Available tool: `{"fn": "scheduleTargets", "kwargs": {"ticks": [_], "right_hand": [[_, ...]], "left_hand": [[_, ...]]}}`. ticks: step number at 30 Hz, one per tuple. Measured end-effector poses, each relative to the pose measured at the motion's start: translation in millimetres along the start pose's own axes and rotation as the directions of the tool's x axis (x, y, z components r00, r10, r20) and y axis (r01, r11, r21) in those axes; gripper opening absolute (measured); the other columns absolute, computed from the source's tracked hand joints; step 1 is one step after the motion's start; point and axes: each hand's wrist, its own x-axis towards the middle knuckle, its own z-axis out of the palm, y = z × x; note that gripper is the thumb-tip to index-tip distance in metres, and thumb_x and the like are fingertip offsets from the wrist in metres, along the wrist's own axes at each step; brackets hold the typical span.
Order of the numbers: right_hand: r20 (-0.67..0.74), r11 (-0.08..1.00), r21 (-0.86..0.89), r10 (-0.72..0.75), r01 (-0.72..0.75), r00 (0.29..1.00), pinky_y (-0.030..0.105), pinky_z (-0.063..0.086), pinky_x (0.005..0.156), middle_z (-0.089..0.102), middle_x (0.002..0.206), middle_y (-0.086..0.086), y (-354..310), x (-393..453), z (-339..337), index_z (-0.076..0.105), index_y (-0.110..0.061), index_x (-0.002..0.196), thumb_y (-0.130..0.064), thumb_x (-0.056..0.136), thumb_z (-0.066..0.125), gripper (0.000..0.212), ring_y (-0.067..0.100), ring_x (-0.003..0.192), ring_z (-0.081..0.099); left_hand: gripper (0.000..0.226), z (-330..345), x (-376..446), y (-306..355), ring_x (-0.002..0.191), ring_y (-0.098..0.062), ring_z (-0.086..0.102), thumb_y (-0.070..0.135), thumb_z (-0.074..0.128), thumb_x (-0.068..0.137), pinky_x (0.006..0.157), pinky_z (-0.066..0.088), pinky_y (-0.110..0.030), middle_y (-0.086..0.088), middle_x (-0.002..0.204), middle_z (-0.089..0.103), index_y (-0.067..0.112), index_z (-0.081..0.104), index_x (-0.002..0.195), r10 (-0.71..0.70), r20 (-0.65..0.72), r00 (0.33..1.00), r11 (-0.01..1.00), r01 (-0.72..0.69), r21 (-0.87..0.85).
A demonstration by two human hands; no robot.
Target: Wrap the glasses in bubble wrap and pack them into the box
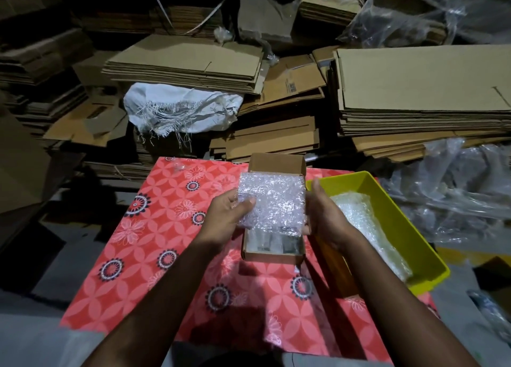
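Note:
A small open cardboard box (272,254) sits on the red patterned cloth, its lid flap standing up at the far end. Just above the box I hold a square bubble-wrap bundle (273,199) between both hands. My left hand (226,214) grips its left edge, thumb on top. My right hand (322,214) holds its right edge. Beneath the bundle's near edge, something wrapped in clear plastic lies inside the box (272,243); whether it is glasses I cannot tell.
A yellow plastic bin (398,217) with more bubble wrap (367,228) stands right of the box. The red flowered cloth (154,245) covers the work surface. Stacks of flattened cardboard (414,98), a torn white sack (179,109) and clear plastic sheeting (456,189) lie behind and right.

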Motion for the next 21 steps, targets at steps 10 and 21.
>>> {"fn": "scheduleTargets", "kwargs": {"ticks": [10,21], "right_hand": [[-0.008,0.99,0.073,-0.12,0.12,0.993,0.027,0.055,0.046,0.068,0.09,0.01,15,-14,-3,0.075,-0.01,0.08,0.016,0.092,0.048,0.039,0.021,0.06,0.066],[-0.12,0.981,-0.103,-0.178,0.166,0.977,0.042,0.033,0.066,0.05,0.089,0.052,42,-17,-2,0.076,-0.002,0.082,-0.04,0.09,0.06,0.042,0.04,0.077,0.05]], "left_hand": [[0.03,1,-5,-12,0.087,-0.024,0.069,-0.013,0.057,0.091,0.078,0.056,-0.031,-0.003,0.095,0.076,0.01,0.074,0.1,0.046,0.02,0.999,0.995,-0.044,-0.084],[0.016,3,-10,-31,0.064,-0.011,0.047,0.013,0.062,0.093,0.063,0.043,-0.019,-0.002,0.073,0.052,0.002,0.063,0.081,0.029,0.025,0.999,0.997,-0.028,-0.072]]}}
